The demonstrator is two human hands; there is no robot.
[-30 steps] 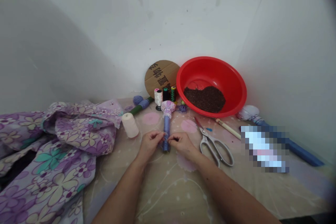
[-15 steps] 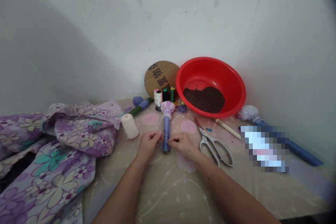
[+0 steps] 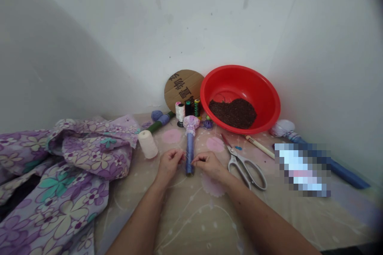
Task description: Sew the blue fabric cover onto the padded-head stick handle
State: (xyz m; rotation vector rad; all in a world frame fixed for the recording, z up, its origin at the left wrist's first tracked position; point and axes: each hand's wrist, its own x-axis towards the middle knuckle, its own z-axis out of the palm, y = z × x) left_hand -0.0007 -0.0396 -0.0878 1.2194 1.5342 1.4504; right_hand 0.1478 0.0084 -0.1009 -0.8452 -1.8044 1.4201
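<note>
A blue-wrapped stick [image 3: 190, 149] lies on the table in front of me, its far end capped by a floral cloth bundle [image 3: 191, 122] tied round it. My left hand [image 3: 170, 164] is closed in a pinch just left of the stick's near part. On the other side, my right hand [image 3: 210, 165] also pinches, its fingertips at the stick's right edge. Whatever thin thing the fingers hold is too small to make out. Left of my left hand stands a cone of white thread [image 3: 148, 144]. Scissors [image 3: 243, 165] with grey handles lie right of my right hand.
A red basin [image 3: 239, 79] holding dark grains stands at the back, beside a cardboard disc [image 3: 176, 87] and several thread spools [image 3: 180, 112]. Floral cloth [image 3: 74, 183] covers the left side. At right are a cream-coloured tool [image 3: 260, 146] and another blue stick [image 3: 347, 175].
Both hands keep almost the same pinched pose beside the stick. Only a very slight shift of the view and of the stick's near end shows.
</note>
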